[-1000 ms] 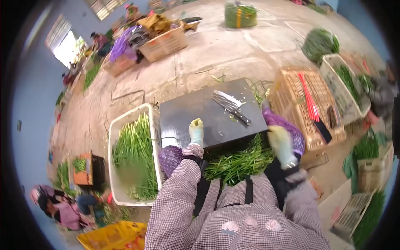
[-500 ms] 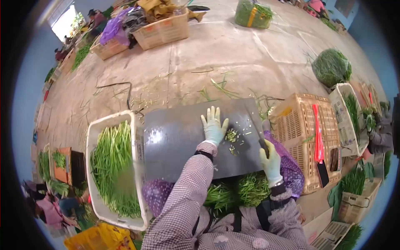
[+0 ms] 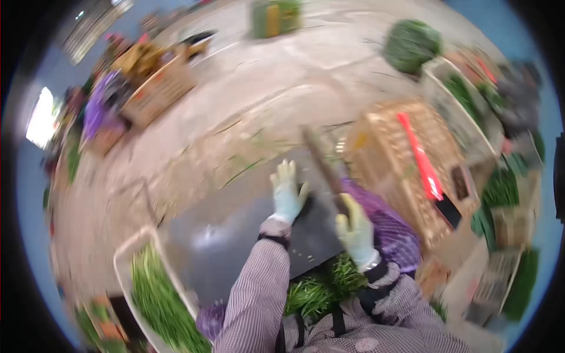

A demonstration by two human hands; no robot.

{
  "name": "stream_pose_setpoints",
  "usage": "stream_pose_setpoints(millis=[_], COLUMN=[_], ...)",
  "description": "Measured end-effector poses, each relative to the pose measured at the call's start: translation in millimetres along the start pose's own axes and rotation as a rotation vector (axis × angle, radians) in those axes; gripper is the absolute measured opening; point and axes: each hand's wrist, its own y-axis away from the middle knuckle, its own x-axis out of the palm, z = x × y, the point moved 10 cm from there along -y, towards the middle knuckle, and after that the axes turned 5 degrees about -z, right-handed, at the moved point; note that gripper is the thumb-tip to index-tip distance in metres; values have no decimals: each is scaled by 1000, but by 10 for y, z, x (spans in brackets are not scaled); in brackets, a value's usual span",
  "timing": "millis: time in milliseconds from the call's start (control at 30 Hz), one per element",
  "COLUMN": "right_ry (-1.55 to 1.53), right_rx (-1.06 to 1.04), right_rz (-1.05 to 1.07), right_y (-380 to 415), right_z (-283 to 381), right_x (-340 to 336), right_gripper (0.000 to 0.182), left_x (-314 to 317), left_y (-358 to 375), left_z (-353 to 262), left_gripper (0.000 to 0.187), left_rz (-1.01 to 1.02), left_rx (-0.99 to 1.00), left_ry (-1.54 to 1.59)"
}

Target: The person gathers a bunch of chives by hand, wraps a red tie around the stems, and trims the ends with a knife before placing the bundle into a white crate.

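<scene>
My left hand (image 3: 286, 197), in a pale glove, rests palm down on the dark grey board (image 3: 226, 247) with its fingers stretched out. In my gloved right hand (image 3: 356, 232) is the handle of a long knife (image 3: 321, 160). Its blade points away from me over the board's right far edge. A few small pale cut bits (image 3: 309, 256) lie near the board's front edge. Long green stalks (image 3: 162, 294) fill the white crate (image 3: 122, 262) left of the board. More cut greens (image 3: 315, 293) sit between the board and my lap.
At the right stands an upturned tan crate (image 3: 376, 141) bearing a red strap (image 3: 419, 156) and a dark phone-like object (image 3: 449, 212). Purple patterned cloth (image 3: 388, 226) lies between it and the board. Further crates of greens and a bundled green bale (image 3: 413, 46) are beyond.
The head view has turned and blurred. Most of the cut bits have gone from the board's right part. The knife has swung toward the board's far edge, still in my right hand.
</scene>
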Motion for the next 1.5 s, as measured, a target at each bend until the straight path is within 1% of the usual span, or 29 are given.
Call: stream_pose_setpoints(millis=[33, 67, 100, 167, 200, 233, 267, 300, 333, 367, 433, 467, 533, 567, 633, 700, 767, 833, 867, 933, 967, 1033, 1067, 1100, 1167, 1233, 1333, 1400, 1500], right_ry=[65, 80, 76, 173, 228, 281, 267, 344, 424, 418, 277, 345, 628, 845, 707, 908, 902, 886, 786, 567, 572, 214, 19, 29, -261, -317, -291, -226, 3], right_rx=[-5, 38, 76, -17, 53, 120, 130, -8, -150, -149, -250, -257, -263, -258, 189, 258, 289, 321, 367, 455, 448, 527, 633, 638, 626, 724, 806, 808, 721], right_rz=[2, 24, 52, 79, 223, 381, 361, 379, 395, 376, 175, 110, 70, 86, -186, -150, -122, -73, -68, -45, -31, -1, 18, 39, 2, 157, 140, 207, 231], right_y=[-22, 11, 50, 145, 210, 322, 385, 470, 521, 437, 71, -93, -451, -602, -737, -654, -584, -548, -522, -502, -500, -456, -425, -415, -422, -441, -469, -462, -195], right_z=[12, -76, -186, -160, -244, -341, -341, -222, -106, -62, 146, -14, -561, -890, -1633, -2186, -2800, -2938, -2913, -2974, -3016, -3164, -3210, -3228, -3197, -3171, -3079, -3036, -3287], right_x=[32, 99, 194, 402, 620, 833, 829, 862, 872, 713, -1, -269, -839, -1137, -1964, -2145, -2024, -1956, -2006, -2054, -2073, -2065, -2054, -2062, -2050, -2004, -2123, -2173, -2199], right_gripper=[49, 51, 52, 49, 45, 41, 41, 38, 34, 34, 34, 31, 29, 30, 34, 34, 32, 30, 29, 25, 25, 30, 28, 28, 22, 19, 21, 25, 33], left_x=[109, 224, 185, -28, 100, 14, -278, -397, -200, 4, -121, -252, -572, -700, -1046, -1088, -1094, -706, -473, 196, 456, 1034, 1260, 1376, 1527, 1699, 1869, 2036, 2232], left_y=[87, 312, 641, 1580, 2225, 2513, 2592, 2687, 2988, 3221, 2902, 2828, 2395, 2192, 1535, 1032, 483, 125, 4, -34, -61, 1, 18, 14, -28, -81, -219, -266, -326], left_z=[-217, -628, -1010, -1609, -1737, -1824, -2049, -2150, -1967, -1753, -1863, -1940, -1833, -1964, -2159, -2405, -2977, -3358, -3420, -3573, -3540, -3536, -3524, -3549, -3607, -3665, -3754, -3826, -3839], left_gripper=[67, 69, 69, 58, 58, 53, 47, 41, 38, 35, 35, 35, 24, 24, 19, 16, 19, 24, 24, 39, 39, 54, 66, 66, 70, 77, 77, 84, 85], left_rz=[105, 281, 291, 672, 1141, 1062, 842, 809, 847, 877, 942, 941, 663, 654, 352, 249, 138, 249, 243, 346, 341, 418, 490, 494, 442, 507, 472, 605, 583], left_rx=[123, 363, 445, 384, 522, 503, 611, 714, 610, 506, 386, 387, 96, 113, 82, 7, 287, 371, 369, 514, 499, 576, 540, 518, 513, 500, 593, 651, 617], left_ry=[-42, -127, -89, 747, 326, 333, 571, 549, 563, 575, 552, 543, 621, 612, 662, 754, 619, 590, 585, 456, 460, 269, 213, 223, 223, 172, 135, 13, 69])
